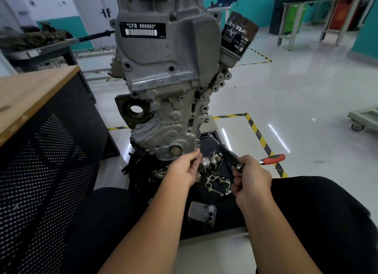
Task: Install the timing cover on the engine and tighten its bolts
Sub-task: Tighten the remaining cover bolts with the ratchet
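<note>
1. The timing cover (163, 114) is seated on the front face of the engine (159, 49); all positions below are given from the cover.
2. Your left hand (184, 169) is at the cover's lower right corner, fingers pressed together and pinching a small item at the edge. It is probably a bolt, but the item is too small to confirm.
3. Your right hand (248, 175) is off the cover, to its lower right, fingers curled round the ratchet (266, 161) near its head. The red handle points away from the cover.
4. Risk: a bolt started at an angle can cross-thread. Run it in by hand first.
5. Risk: a dropped bolt lands among the loose parts in the black tray (210, 145) below the cover and is hard to find.
6. Risk: fully tightening one corner first can pull the cover off its seat.
</note>
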Demonstrator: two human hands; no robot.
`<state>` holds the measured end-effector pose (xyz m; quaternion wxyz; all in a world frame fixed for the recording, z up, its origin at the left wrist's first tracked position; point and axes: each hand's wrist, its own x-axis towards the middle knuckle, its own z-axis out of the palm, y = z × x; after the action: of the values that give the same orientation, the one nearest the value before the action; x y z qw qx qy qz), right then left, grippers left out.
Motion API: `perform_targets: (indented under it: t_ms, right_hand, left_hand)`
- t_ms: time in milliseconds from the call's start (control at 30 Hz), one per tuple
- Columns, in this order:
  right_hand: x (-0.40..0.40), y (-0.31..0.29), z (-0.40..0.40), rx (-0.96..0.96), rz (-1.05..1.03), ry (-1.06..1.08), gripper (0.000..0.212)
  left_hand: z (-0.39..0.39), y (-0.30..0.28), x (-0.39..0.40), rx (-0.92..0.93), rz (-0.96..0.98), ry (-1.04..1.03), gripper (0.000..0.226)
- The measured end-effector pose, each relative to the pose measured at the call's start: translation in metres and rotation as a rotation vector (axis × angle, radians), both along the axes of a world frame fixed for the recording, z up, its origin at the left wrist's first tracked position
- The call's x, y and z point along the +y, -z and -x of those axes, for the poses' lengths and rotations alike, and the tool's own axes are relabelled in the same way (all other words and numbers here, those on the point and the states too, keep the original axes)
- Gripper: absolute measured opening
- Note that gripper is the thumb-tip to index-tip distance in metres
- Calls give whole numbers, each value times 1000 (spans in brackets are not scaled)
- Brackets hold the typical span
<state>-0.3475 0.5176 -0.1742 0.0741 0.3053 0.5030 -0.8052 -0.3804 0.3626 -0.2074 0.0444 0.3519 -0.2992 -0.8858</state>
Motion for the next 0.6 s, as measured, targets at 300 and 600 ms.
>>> perform_targets:
  t_ms: [300,600]
  right_hand:
    - [3,0,2,35,-45,-108,13]
    - [6,-1,2,62,-46,-186,23]
  left_hand:
    - [-3,-12,-15,137,34,-79,20]
    - [-9,-17,-16,155,196,-85,14]
